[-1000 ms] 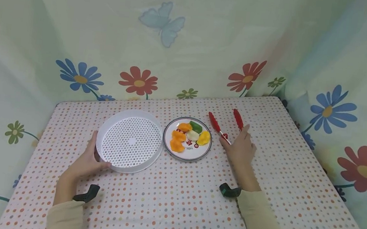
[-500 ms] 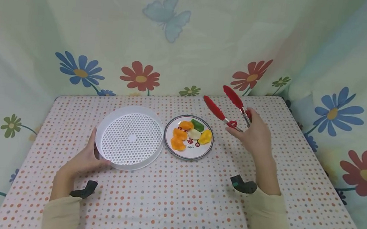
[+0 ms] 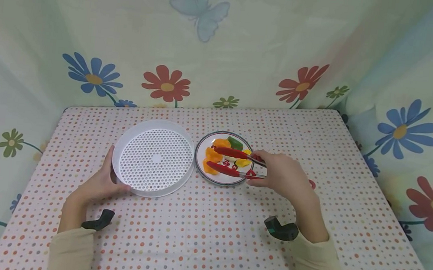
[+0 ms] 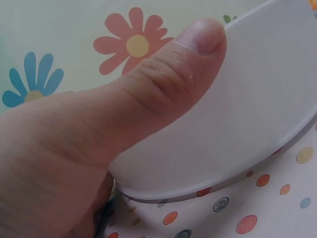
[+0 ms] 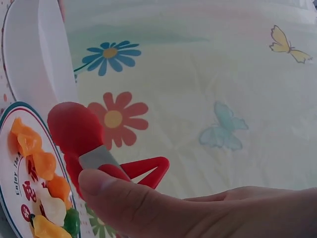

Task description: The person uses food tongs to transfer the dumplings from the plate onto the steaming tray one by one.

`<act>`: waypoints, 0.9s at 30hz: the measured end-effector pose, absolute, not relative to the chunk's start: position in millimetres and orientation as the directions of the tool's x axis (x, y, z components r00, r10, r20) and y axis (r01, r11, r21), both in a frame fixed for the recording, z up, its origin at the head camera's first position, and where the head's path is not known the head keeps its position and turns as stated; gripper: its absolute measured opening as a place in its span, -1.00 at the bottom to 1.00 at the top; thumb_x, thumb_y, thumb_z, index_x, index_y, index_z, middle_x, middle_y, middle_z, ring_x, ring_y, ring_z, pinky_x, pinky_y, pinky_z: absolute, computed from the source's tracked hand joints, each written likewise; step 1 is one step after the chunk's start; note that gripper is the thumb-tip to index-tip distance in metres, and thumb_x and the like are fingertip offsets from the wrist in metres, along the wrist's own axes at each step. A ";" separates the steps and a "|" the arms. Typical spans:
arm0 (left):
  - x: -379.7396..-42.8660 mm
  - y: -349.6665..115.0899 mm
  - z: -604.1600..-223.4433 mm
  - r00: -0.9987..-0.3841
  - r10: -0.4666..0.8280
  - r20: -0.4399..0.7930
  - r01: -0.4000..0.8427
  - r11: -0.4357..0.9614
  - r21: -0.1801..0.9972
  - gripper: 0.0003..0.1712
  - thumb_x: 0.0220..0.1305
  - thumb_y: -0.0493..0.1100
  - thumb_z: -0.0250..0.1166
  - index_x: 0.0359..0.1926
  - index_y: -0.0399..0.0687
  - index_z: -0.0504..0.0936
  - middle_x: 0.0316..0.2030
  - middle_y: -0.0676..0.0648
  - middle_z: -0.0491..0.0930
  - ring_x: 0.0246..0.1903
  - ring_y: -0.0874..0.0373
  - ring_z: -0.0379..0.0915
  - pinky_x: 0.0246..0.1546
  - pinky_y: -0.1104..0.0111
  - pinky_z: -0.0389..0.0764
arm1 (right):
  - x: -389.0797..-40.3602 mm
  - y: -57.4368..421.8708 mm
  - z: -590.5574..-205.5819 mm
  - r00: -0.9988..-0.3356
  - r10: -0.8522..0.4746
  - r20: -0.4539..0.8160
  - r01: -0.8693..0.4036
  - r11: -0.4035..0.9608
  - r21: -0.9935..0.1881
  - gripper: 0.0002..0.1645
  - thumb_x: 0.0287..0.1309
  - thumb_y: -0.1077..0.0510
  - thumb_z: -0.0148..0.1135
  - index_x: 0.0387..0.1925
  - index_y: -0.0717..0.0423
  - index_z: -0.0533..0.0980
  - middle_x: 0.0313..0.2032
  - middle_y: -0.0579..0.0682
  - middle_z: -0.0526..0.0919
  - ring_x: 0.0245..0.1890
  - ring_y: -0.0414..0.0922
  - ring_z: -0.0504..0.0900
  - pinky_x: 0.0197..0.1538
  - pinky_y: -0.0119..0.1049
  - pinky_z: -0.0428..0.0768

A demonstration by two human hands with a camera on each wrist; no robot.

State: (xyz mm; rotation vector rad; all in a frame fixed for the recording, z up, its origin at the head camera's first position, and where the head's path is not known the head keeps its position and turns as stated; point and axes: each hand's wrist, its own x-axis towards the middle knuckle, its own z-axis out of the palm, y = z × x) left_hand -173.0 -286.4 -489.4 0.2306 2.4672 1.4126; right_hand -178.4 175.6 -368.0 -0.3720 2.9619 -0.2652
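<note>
My left hand (image 3: 100, 184) grips a white round steamer tray (image 3: 155, 157), full of small holes, from its left front. In the left wrist view the thumb (image 4: 168, 74) lies along the tray's outer wall (image 4: 233, 114). My right hand (image 3: 287, 176) holds red-tipped metal tongs (image 3: 230, 152) with the two arms spread. Their heads overlap the patterned plate (image 3: 231, 183) in the head view, pointing left. On this plate lie several dumpling-shaped pieces: orange (image 3: 212, 154), green (image 3: 235, 143), yellow (image 3: 243, 162) and a white one (image 5: 53, 207), mostly hidden by the tongs in the head view.
The steamer tray and plate sit side by side on a dotted tablecloth (image 3: 191, 237). Behind the table hangs a flowered curtain (image 3: 248, 47), which also runs along both sides. Black wrist mounts (image 3: 281, 230) stick out at both wrists.
The right hand has lifted the tongs from the table's right side and swung them left over the plate. The left hand keeps its place on the steamer tray.
</note>
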 end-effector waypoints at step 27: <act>-172.6 -287.2 -484.5 -0.943 0.271 -0.195 -0.011 0.559 0.829 0.61 -0.12 0.00 0.55 0.40 0.21 -0.71 0.49 -0.11 -0.51 0.48 -0.14 -0.53 0.38 -0.18 -0.22 | -177.6 160.8 -377.5 -0.944 -0.242 -0.225 -0.208 0.964 -0.167 -0.12 -0.26 -0.21 0.53 0.11 0.12 0.49 -0.11 0.08 0.70 -0.23 -0.03 0.62 -0.14 -0.06 0.60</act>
